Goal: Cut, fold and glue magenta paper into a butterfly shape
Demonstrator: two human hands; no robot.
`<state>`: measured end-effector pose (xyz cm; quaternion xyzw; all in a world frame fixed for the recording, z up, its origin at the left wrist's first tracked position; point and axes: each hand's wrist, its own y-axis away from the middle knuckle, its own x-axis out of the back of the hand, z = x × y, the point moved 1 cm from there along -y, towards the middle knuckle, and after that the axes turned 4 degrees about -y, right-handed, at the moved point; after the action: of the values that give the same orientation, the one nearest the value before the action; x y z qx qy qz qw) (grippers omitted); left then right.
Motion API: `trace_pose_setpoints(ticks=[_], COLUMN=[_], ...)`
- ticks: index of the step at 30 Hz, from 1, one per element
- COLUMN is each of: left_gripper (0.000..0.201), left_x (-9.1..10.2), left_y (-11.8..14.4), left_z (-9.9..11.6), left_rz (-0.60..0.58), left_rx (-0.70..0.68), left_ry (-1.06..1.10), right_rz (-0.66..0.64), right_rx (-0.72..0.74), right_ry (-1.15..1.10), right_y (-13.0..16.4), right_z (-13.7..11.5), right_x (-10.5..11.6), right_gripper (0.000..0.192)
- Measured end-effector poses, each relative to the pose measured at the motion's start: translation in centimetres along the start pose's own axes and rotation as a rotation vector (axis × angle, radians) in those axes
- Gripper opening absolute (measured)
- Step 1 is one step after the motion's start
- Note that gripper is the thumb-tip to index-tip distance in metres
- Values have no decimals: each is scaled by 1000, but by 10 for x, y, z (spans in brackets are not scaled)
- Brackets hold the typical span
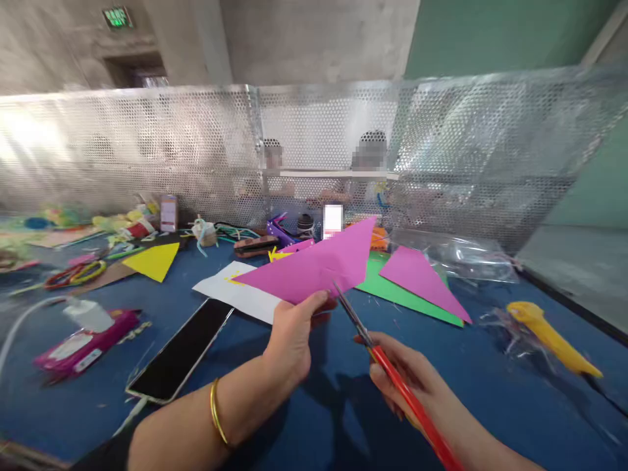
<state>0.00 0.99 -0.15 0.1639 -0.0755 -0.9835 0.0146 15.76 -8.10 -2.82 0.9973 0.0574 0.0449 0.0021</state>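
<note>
My left hand [294, 330] pinches the lower edge of a magenta paper sheet [314, 265], holding it up above the table. In my right hand [409, 373] is a pair of scissors [392, 373] with red handles, one of them long. The metal blades point up and left, their tips at the paper's lower edge close to my left fingers. Whether the blades are apart or closed on the paper I cannot tell. Behind the held sheet lie a white paper [240, 294] with yellow marks and a green paper [392, 288]. A second magenta piece [419, 278] rests on the green one.
A phone [184, 347] with a cable lies left of my left arm, beside a purple packet [88, 347]. To the right is a yellow glue gun [554, 340]. Yellow paper [154, 260] and craft bits sit at left. A perforated metal screen [328, 124] stands behind, people beyond it.
</note>
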Motion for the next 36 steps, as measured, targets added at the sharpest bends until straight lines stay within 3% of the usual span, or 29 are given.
trace_pose_setpoints(ticks=[13, 22, 36], left_gripper=[32, 28, 20], left_x=[-12, -13, -14], left_y=[11, 13, 14], left_z=[-6, -6, -6], left_rz=[-12, -12, -45], left_rx=[7, 2, 31], left_ry=[22, 28, 61], right_rz=[16, 3, 26], right_rx=[-117, -45, -91], right_ry=[-92, -112, -67], right_y=[0, 2, 3], right_z=[0, -2, -9], right_x=[-1, 0, 0], right_gripper=[80, 65, 75])
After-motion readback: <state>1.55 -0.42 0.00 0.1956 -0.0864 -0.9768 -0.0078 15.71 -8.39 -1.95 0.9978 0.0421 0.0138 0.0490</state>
